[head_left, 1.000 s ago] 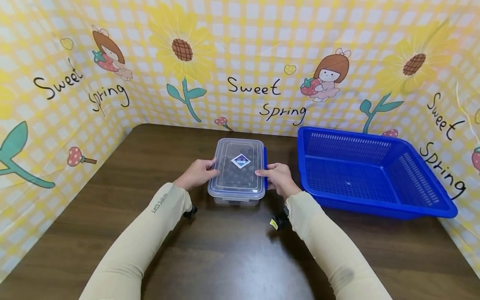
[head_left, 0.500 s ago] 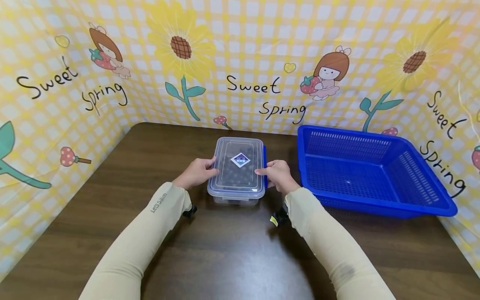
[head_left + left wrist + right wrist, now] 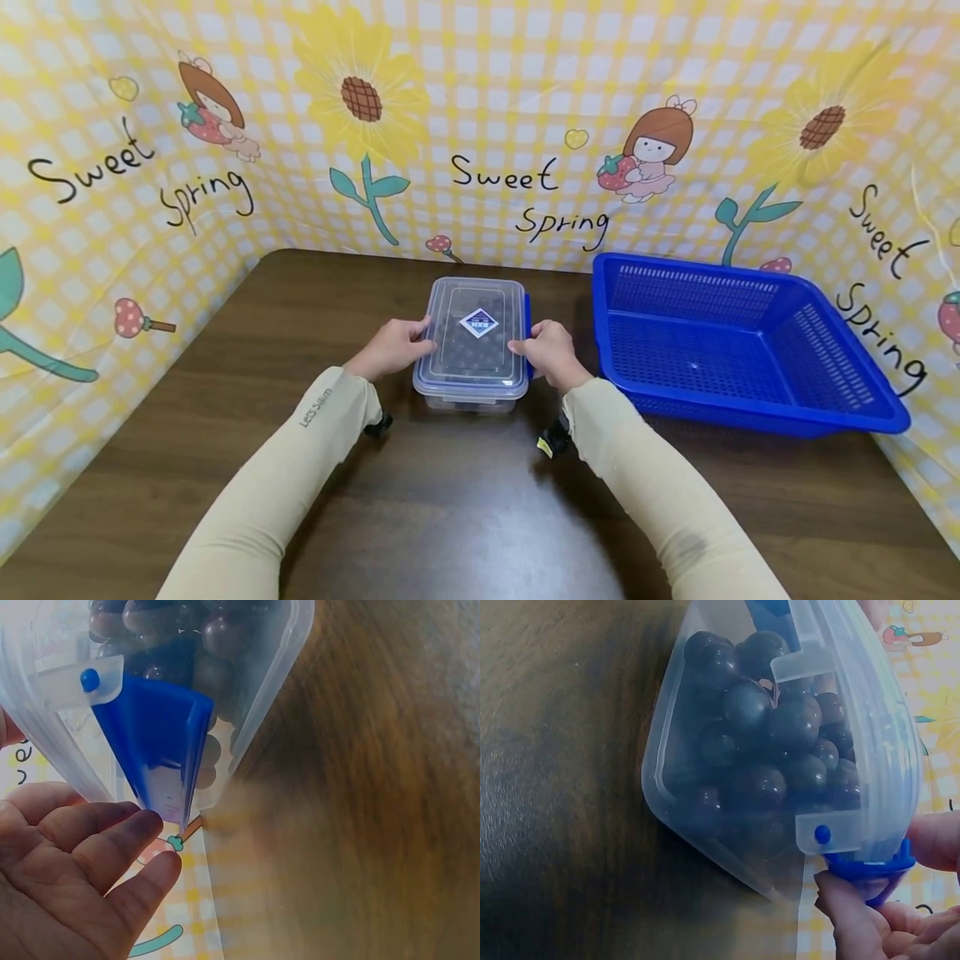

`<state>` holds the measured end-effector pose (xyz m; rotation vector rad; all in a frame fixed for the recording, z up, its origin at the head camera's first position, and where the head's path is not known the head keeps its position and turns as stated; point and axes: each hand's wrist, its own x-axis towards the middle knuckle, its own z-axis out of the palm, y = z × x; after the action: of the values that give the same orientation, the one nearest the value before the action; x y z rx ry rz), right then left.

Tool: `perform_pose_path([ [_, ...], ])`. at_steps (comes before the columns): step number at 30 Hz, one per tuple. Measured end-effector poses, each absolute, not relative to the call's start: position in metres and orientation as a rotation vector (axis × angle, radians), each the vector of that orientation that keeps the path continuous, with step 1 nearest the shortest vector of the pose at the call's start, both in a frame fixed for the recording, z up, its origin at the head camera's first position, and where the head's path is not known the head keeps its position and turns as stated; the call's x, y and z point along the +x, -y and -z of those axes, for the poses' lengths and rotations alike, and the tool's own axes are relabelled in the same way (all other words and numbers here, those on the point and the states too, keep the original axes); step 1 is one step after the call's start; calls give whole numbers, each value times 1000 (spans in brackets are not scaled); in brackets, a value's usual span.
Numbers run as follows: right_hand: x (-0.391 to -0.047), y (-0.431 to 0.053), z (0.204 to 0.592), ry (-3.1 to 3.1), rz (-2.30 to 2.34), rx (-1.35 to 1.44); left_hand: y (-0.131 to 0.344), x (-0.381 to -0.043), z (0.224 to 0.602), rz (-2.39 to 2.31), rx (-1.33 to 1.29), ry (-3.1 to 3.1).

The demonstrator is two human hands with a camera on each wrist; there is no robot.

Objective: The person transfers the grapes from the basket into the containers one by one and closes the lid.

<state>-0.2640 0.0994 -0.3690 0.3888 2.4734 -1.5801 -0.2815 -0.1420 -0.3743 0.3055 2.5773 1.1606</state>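
Note:
A clear plastic food container (image 3: pixel 465 385) with its lid on stands on the table between both hands. Dark round fruit, looking like grapes (image 3: pixel 750 705), shows through its wall. My left hand (image 3: pixel 390 346) holds the left side, its thumb on the lid's edge. In the left wrist view its fingertips are by the free end of a blue latch (image 3: pixel 154 735), which slants out from the wall. At the right side, my right hand (image 3: pixel 557 354) has its thumb on the lid and its fingers at the other blue latch (image 3: pixel 870 870), partly hiding it.
A large blue plastic basket (image 3: pixel 693 367) with slotted walls stands right of the container, close to the right hand. The brown wooden table (image 3: pixel 450 517) meets a yellow checked cloth (image 3: pixel 495 100) at the back and sides.
My right hand's fingers have drawn in slightly at the container's right side. The left hand and the container keep their place, while the head view shifts a little.

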Motion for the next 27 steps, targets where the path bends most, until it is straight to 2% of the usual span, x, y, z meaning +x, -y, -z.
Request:
perform_pose_path([
  [14, -264, -96, 361, -2792, 1104, 192, 142, -280, 374, -1121, 378, -2647],
  [27, -259, -93, 363, -2862, 1081, 169, 146, -281, 380, -1131, 426, -2631],
])
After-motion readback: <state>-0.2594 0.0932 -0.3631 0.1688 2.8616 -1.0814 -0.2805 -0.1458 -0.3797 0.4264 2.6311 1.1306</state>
